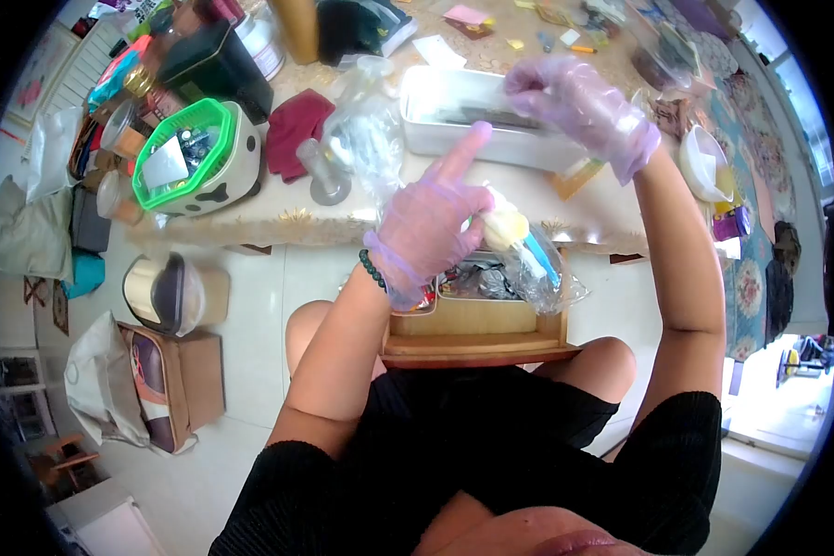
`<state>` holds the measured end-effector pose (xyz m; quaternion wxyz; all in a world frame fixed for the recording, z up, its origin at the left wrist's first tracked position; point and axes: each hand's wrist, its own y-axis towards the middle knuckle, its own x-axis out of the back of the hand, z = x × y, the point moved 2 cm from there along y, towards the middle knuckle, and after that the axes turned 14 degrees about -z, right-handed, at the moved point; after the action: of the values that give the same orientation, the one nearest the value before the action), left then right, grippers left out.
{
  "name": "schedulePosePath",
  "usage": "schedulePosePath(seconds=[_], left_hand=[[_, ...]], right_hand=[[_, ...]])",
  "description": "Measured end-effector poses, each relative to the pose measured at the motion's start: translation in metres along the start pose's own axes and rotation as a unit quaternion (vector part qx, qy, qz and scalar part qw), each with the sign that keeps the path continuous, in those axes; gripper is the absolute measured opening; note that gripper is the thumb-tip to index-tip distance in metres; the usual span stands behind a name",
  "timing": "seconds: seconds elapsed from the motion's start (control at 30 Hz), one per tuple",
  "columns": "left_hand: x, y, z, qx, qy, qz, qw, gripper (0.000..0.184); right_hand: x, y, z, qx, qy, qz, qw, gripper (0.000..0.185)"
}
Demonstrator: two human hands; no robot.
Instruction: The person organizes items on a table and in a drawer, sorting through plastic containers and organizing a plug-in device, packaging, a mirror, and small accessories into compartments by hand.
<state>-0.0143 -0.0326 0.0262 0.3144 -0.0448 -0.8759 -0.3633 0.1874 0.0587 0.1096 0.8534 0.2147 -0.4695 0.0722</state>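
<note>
My left hand (426,227), in a thin purple glove, is closed at the thumb and lower fingers on a clear plastic bag (547,283) with a blue strip and a white and yellow part inside. Its index finger points up to the near wall of a long white container (426,134). My right hand (584,107), gloved too, is above the container's right end with its fingers curled together; what they pinch, if anything, I cannot make out. A dark, long shape (486,117) shows inside the container.
An open wooden drawer (463,345) is below my left hand, holding silvery wrapped things. Left on the table are a crumpled clear bag (366,125), a maroon cloth (298,134) and a green-rimmed basket (241,153). A white bowl (704,162) is at right.
</note>
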Motion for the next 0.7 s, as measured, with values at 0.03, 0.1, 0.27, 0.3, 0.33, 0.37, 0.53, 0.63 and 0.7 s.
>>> schedulePosePath(seconds=[0.03,0.1,0.27,0.3,0.33,0.37,0.53,0.63,0.7], left_hand=[[0.001,0.000,0.000,0.000,0.001,0.001,1.000,0.017],[0.001,0.001,-0.002,0.002,0.007,0.003,1.000,0.017],[0.002,0.000,0.000,0.001,0.007,0.002,1.000,0.017],[0.002,0.001,0.000,0.001,0.005,0.006,1.000,0.017],[0.002,0.001,0.000,0.002,0.005,0.005,1.000,0.017],[0.002,0.001,0.000,0.006,-0.007,0.007,1.000,0.017],[-0.003,-0.003,0.004,0.015,-0.009,-0.022,1.000,0.018],[-0.001,-0.001,0.002,0.032,0.010,0.009,0.999,0.018],[-0.001,0.000,0.000,0.035,0.003,0.018,0.999,0.017]], right_hand=[[0.002,0.000,0.002,0.000,0.001,0.000,1.000,0.023],[0.004,-0.001,0.005,-0.027,-0.004,0.068,0.997,0.025],[-0.016,0.004,-0.002,-0.044,-0.045,0.158,0.985,0.025],[-0.017,0.004,-0.002,-0.059,0.000,0.172,0.983,0.026],[-0.018,0.005,0.000,-0.058,0.001,0.172,0.983,0.026],[-0.020,0.005,0.005,-0.030,-0.018,0.198,0.980,0.025],[-0.034,0.011,0.021,0.072,-0.168,0.200,0.963,0.022],[-0.046,0.012,0.018,0.091,-0.217,0.188,0.954,0.025],[-0.052,0.006,0.016,0.101,-0.185,0.154,0.965,0.027]])
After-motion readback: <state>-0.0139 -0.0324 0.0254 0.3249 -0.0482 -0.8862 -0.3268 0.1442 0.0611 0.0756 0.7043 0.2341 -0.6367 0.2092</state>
